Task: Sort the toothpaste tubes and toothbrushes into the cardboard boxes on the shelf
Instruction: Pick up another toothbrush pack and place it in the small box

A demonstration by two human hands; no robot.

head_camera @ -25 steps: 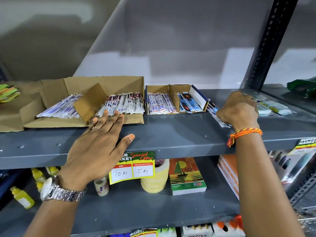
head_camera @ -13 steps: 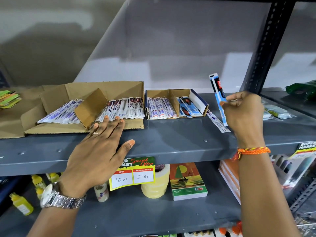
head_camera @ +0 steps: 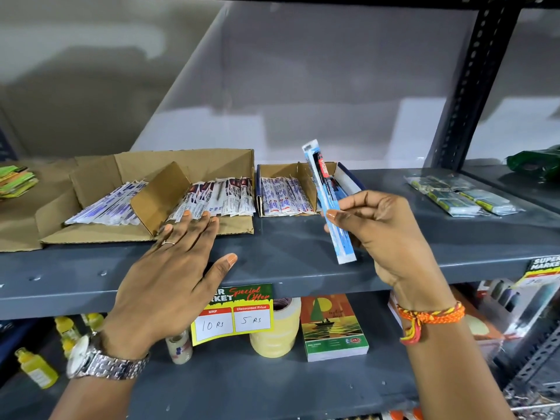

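Observation:
My right hand holds a blue packaged toothbrush nearly upright, in front of the small cardboard box. That box has white-and-blue packets on its left side and blue packs on its right, partly hidden by the toothbrush. My left hand lies flat and open on the grey shelf, fingertips touching the front flap of the large cardboard box. The large box holds two rows of packaged items split by a cardboard divider.
Green-and-clear packets lie on the shelf to the right, past a black upright post. A green bag sits far right. The shelf below carries a price tag, tape rolls, a booklet and yellow bottles.
My right hand picked the blue toothbrush up off the shelf beside the small box, lifted it and brought it leftward and nearer. My left hand stayed flat on the shelf.

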